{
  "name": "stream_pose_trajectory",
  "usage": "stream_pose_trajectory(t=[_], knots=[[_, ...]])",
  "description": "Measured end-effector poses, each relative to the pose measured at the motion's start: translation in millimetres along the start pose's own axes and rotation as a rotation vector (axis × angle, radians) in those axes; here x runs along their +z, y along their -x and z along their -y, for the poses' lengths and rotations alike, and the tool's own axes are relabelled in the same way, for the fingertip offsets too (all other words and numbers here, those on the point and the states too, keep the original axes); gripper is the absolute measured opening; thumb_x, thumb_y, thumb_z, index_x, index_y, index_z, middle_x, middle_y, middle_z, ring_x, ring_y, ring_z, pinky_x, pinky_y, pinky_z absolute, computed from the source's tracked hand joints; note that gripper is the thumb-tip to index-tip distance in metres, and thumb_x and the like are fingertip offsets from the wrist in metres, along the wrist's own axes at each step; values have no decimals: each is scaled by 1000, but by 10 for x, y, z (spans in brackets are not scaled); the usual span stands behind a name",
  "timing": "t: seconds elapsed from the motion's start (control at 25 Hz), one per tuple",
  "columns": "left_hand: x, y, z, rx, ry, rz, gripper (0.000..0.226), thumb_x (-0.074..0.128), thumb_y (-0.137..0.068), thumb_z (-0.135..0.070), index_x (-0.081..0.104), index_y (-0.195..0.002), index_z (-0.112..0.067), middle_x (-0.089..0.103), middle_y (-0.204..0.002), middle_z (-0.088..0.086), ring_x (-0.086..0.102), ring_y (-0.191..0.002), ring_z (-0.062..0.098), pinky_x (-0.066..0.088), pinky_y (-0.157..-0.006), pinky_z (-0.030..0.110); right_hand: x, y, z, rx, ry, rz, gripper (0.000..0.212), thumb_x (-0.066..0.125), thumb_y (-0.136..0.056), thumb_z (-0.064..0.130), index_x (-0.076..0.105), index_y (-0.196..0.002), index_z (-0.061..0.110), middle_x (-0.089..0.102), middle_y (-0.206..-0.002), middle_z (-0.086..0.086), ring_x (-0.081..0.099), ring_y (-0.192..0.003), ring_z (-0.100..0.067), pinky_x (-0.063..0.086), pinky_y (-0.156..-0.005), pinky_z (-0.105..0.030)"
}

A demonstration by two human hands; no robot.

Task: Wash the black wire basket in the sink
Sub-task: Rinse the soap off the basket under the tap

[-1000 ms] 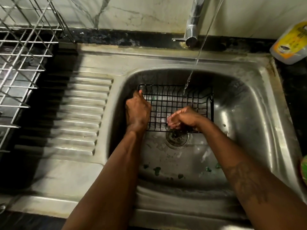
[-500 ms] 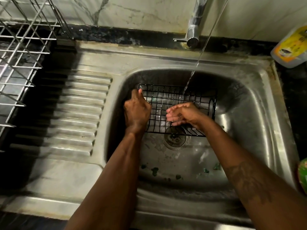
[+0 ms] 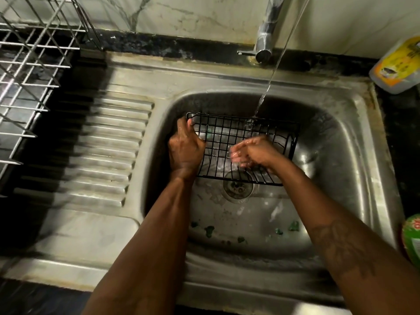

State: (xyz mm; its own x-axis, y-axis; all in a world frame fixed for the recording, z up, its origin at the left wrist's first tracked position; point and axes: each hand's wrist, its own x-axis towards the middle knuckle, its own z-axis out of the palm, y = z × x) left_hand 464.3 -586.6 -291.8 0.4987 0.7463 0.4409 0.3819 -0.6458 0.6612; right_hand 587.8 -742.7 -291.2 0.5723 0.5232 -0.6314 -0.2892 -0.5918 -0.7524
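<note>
The black wire basket (image 3: 229,133) lies tilted in the steel sink (image 3: 341,169), over the drain (image 3: 238,187). My left hand (image 3: 185,147) grips its left rim, thumb hooked over the wire. My right hand (image 3: 251,152) lies inside the basket with wet fingers stretched over the grid; the hand is blurred. A thin stream of water (image 3: 270,80) from the tap (image 3: 264,39) lands on the basket's far rim.
A ribbed steel draining board (image 3: 102,151) adjoins the sink on the left, with a wire dish rack (image 3: 29,71) beyond it. A yellow-labelled bottle (image 3: 400,64) lies at the far right, a green container (image 3: 412,237) at the right edge. Green scraps (image 3: 209,230) dot the sink floor.
My right hand has slid from the basket's near edge up onto the grid and its fingers have straightened. The basket's near right corner has shifted slightly right. My left hand keeps its grip.
</note>
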Motion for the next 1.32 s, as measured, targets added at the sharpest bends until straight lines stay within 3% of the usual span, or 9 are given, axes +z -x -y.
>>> stream_pose_trajectory(t=[0.12,0.4,0.56,0.64,0.76,0.84,1.04,1.2,1.32], knots=[[-13,-44,-1,30,-132,23,31,39,-100,-21,64,-102,-2,68,-73,16,63,-56,37,30,-50,34,-44,-39,78,-54,-234,-286,30,40,-97,-8,70,-103,-7,74,-96,-22,74,-77,-29,61,-59,-36],[-185,-161,-111,141,-124,-7,27,43,-100,-18,64,-97,-1,66,-67,19,61,-56,40,35,-54,38,-33,-22,100,-43,-253,-107,35,44,-83,-15,72,-99,-1,76,-90,-18,76,-84,-34,63,-69,-43],[-254,-232,-193,94,-173,39,37,38,-102,-28,66,-111,-5,71,-75,18,67,-65,40,48,-57,40,-41,-122,162,-261,-292,-350,28,45,-98,-7,71,-96,1,73,-81,-13,72,-65,-19,61,-58,-30],[-315,-258,-201,165,-209,37,37,39,-103,-26,67,-114,-4,71,-71,16,66,-60,37,47,-55,38,45,-145,134,-207,-307,-330,28,44,-99,-7,70,-89,1,71,-74,-12,68,-58,-19,59,-52,-29],[-377,-288,-202,205,-188,27,31,46,-103,-20,68,-113,-2,68,-66,17,63,-54,35,42,-51,34,110,-97,84,73,69,-25,22,51,-95,-8,70,-84,-4,69,-69,-15,66,-52,-20,53,-45,-28],[-367,-279,-209,217,-161,2,26,50,-100,-15,68,-110,0,66,-62,16,62,-50,34,37,-50,30,20,-72,136,78,354,116,21,55,-96,0,73,-86,0,74,-76,-14,72,-63,-20,51,-50,-28],[-273,-256,-138,289,-122,-81,28,52,-97,-13,67,-114,3,66,-65,15,63,-53,31,46,-47,35,-80,-67,180,-275,278,-434,34,47,-97,4,68,-72,15,68,-65,-2,63,-55,-14,49,-51,-27],[-170,-236,-59,294,-152,-138,28,56,-95,-12,69,-114,3,68,-67,13,64,-52,29,45,-45,34,59,-126,-19,-33,447,-154,37,52,-98,7,73,-69,13,71,-60,0,63,-46,-5,44,-44,-18],[-117,-214,-60,299,-137,-191,26,60,-93,-10,70,-113,4,71,-71,13,65,-53,28,45,-45,33,-20,-96,-15,-154,408,-238,34,50,-96,5,73,-72,12,72,-64,-2,67,-53,-7,46,-49,-19]])
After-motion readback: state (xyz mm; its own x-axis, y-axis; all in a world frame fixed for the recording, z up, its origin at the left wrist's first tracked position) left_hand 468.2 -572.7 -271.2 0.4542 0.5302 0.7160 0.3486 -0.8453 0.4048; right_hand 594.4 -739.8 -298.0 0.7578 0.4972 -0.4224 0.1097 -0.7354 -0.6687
